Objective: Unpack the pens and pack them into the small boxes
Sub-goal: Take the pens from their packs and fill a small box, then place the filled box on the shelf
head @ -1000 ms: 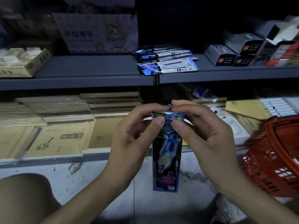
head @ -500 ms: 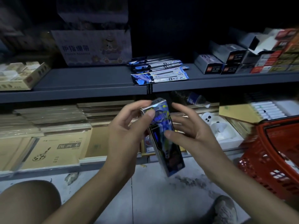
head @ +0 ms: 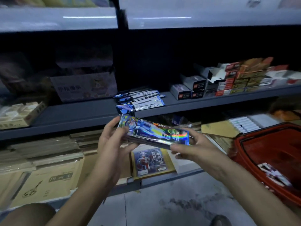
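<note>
A shiny holographic pen pack [head: 156, 132] lies nearly level between both hands, just below the front edge of the grey shelf [head: 211, 103]. My left hand [head: 112, 142] grips its left end, thumb on top. My right hand [head: 193, 147] holds its right end from below and the side. A pile of similar blue-and-white pen packs [head: 140, 100] lies on the shelf right behind. Small grey, red and yellow boxes [head: 228, 84] are stacked on that shelf to the right, one with its flap open.
A red shopping basket [head: 267, 159] stands on the floor at the right with a packet inside. Brown paper pads [head: 45, 181] and a card pack [head: 151, 160] fill the bottom shelf. A cardboard box [head: 84, 87] sits at the shelf's back left. My knee shows at bottom left.
The pack hung upright one second ago; it has been turned to lie nearly flat and lifted toward the shelf. My right hand shifted to its far end. The view has tilted upward.
</note>
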`<move>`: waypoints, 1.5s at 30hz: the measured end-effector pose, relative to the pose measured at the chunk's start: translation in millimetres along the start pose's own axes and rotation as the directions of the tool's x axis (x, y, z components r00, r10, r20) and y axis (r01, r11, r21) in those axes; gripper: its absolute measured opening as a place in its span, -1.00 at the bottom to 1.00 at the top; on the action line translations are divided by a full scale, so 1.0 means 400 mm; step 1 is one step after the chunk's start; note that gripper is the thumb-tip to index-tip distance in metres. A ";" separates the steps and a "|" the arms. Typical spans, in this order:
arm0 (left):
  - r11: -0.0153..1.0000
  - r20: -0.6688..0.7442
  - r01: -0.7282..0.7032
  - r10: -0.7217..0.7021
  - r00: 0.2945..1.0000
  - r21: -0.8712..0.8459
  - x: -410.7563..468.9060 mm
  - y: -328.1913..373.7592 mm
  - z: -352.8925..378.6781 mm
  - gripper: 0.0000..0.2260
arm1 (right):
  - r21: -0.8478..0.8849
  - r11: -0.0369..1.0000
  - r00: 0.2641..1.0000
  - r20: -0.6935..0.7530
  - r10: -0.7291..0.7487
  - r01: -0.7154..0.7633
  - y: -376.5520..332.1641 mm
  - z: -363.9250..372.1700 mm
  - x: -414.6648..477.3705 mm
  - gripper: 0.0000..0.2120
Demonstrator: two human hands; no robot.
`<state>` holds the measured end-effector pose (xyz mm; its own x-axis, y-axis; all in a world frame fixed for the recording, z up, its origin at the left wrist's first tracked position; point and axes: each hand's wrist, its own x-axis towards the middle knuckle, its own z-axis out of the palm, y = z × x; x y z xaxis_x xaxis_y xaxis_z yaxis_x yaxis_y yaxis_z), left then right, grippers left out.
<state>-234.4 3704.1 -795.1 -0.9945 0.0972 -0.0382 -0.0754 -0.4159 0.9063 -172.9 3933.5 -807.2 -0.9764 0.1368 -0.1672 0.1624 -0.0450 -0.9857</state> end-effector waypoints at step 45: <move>0.751 0.069 -0.078 0.043 0.997 0.656 0.444 -0.061 0.674 -0.49 | -0.434 0.870 0.580 -0.656 -0.482 0.233 -0.163 -0.291 0.352 -0.57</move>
<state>-389.5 3975.5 -710.6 -0.9895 0.1414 0.0302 0.0683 0.2729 0.9596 -304.5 4070.8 -769.0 -0.5518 0.7503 0.3642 -0.0242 0.4221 -0.9062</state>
